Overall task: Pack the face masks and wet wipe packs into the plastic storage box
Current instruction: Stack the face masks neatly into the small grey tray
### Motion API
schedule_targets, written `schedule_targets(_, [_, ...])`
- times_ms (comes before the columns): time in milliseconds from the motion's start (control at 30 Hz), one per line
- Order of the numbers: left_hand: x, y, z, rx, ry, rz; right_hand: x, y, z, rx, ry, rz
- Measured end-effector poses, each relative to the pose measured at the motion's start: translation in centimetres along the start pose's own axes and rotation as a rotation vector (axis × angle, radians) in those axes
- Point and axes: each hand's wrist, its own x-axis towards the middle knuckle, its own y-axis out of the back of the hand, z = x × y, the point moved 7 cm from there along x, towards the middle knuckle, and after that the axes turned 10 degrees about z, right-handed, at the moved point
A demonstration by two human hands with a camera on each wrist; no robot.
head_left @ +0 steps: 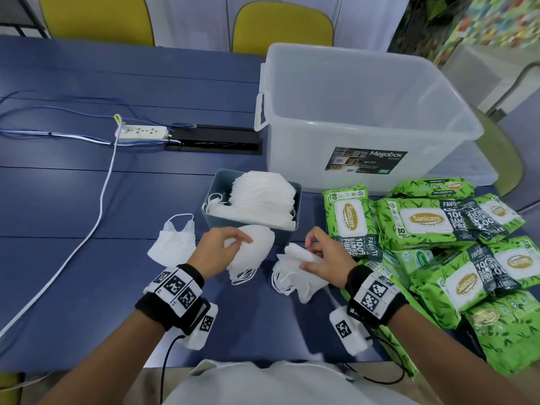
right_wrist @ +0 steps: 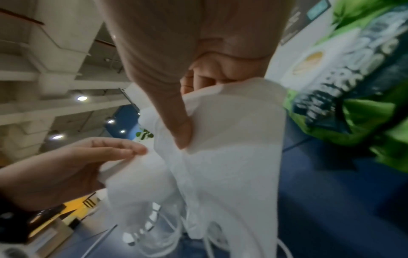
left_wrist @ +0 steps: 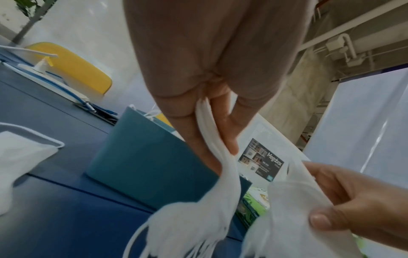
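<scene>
Yellow chairs (head_left: 283, 27) stand behind the blue table (head_left: 87, 200).

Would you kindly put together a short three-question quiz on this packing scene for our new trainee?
1. True or false: the clear storage box already holds wet wipe packs.
2. What does each hand grip? A) wipe packs B) a bunch of masks C) the power strip
3. Fill in: one loose mask lies on the table to the ____ of the left hand.

Key: 1 false; it looks empty. 2 B; the right hand grips one too. 3 left.
</scene>
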Motion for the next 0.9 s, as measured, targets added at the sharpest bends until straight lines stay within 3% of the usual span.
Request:
schedule_targets(333, [-1.0, -4.4, 4.2, -0.291, 0.054, -0.316, -1.1, 0.3, -5.3, 0.067, 0.164, -0.075])
schedule_targets(433, [-1.1, -4.5, 4.3, -0.265, 0.003, -0.288, -1.0, 0.6, -5.7, 0.064, 0.194, -0.040])
schedule_targets(667, [-2.1, -5.2, 3.0, -0.235, 0.165, -0.350, -0.9, 0.9, -5.8, 0.246, 0.162, -0.013])
schedule_targets(900, [-1.2, -4.0, 3.8, -0.353, 0.094, -0.172, -0.8, 1.1, -6.1, 0.182, 0.250, 0.029])
